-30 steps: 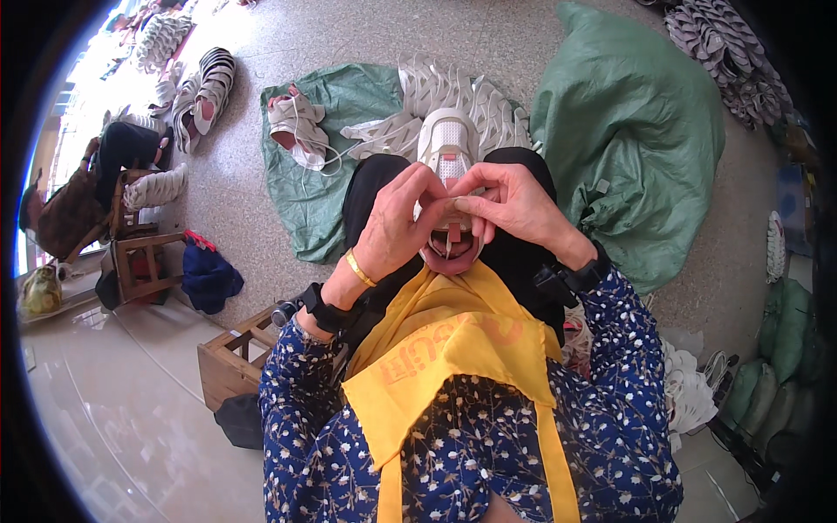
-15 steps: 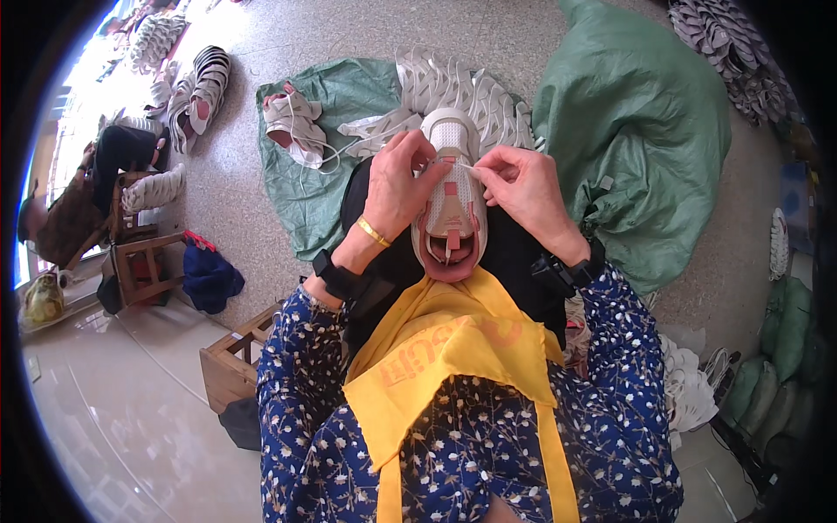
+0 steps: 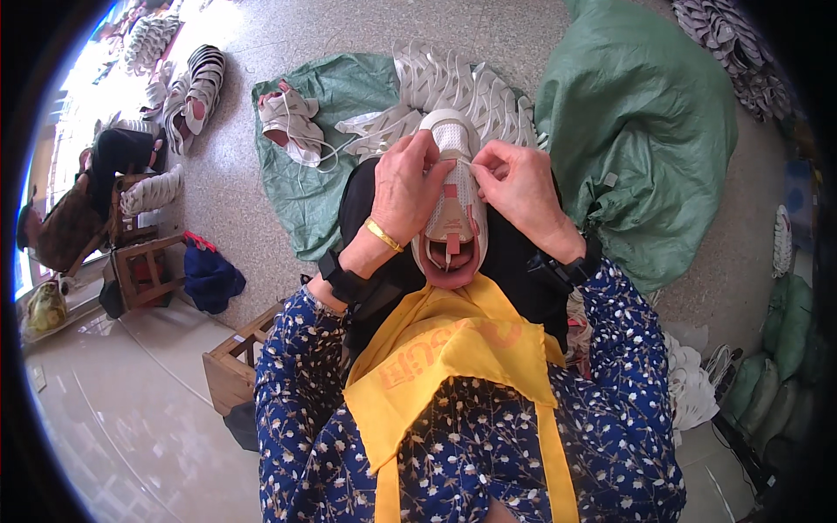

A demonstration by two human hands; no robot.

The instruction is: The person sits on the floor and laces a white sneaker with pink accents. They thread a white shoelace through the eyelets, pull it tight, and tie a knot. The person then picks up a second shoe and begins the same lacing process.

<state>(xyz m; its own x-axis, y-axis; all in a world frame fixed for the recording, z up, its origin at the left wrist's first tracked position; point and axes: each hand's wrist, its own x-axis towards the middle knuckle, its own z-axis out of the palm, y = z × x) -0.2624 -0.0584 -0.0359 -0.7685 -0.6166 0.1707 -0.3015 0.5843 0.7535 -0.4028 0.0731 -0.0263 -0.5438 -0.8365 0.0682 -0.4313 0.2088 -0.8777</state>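
On my lap lies a white and beige shoe upper (image 3: pixel 452 209) with pink loops and pink lining, its toe pointing away from me and its open collar toward me. A thin white shoelace (image 3: pixel 459 156) crosses the upper near the toe end. My left hand (image 3: pixel 403 193) pinches the lace at the upper's left side, thumb over the tongue area. From the right, my right hand (image 3: pixel 523 193) pinches the lace with thumb and forefinger. The fingertips of both hands are partly hidden.
Ahead, a green sack sheet (image 3: pixel 296 209) bears a laced shoe (image 3: pixel 290 124) and a row of white uppers (image 3: pixel 466 91). A bulging green sack (image 3: pixel 641 139) stands at right. Wooden stools (image 3: pixel 231 375) are at left, near another person (image 3: pixel 65 222). White uppers (image 3: pixel 693 383) lie low right.
My two hands have come slightly closer together over the upper, and the left hand has shifted a little to the right. The lace between them shows less.
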